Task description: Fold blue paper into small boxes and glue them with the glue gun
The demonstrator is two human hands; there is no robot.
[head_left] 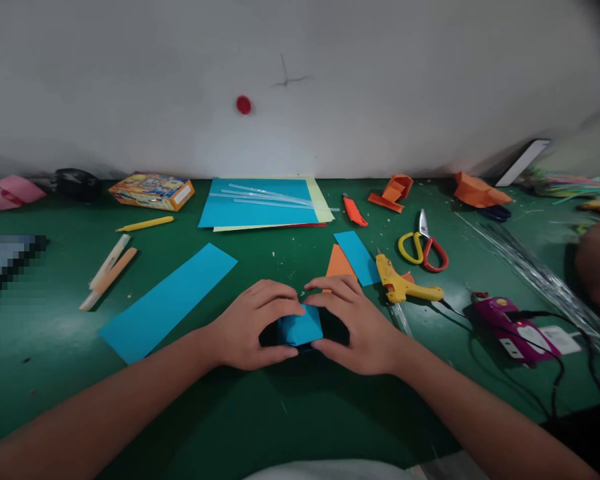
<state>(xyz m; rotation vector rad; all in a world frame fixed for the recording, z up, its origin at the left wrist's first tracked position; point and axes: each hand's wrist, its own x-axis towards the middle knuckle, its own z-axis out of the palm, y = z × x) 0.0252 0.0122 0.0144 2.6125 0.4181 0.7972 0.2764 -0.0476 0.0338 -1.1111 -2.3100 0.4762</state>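
Observation:
A small folded piece of blue paper (303, 325), shaped like a little box, is between my two hands low in the middle of the head view. My left hand (260, 323) grips its left side, thumb below and fingers above. From the right, my right hand (353, 323) pinches the same piece with thumb and fingertips. The underside of the folded paper is hidden. Just beyond my right hand lie an orange paper piece (339, 261) and a blue paper strip (357, 257). A yellow glue gun (403, 283) rests right of them.
A long blue paper strip (173, 300) lies left. Stacked paper sheets (265, 203) sit against the wall. Scissors (423, 247), a red cutter (354, 210), a purple power strip (515, 330) with cables and clear glue sticks (545, 280) are right. Markers (109, 273) lie left.

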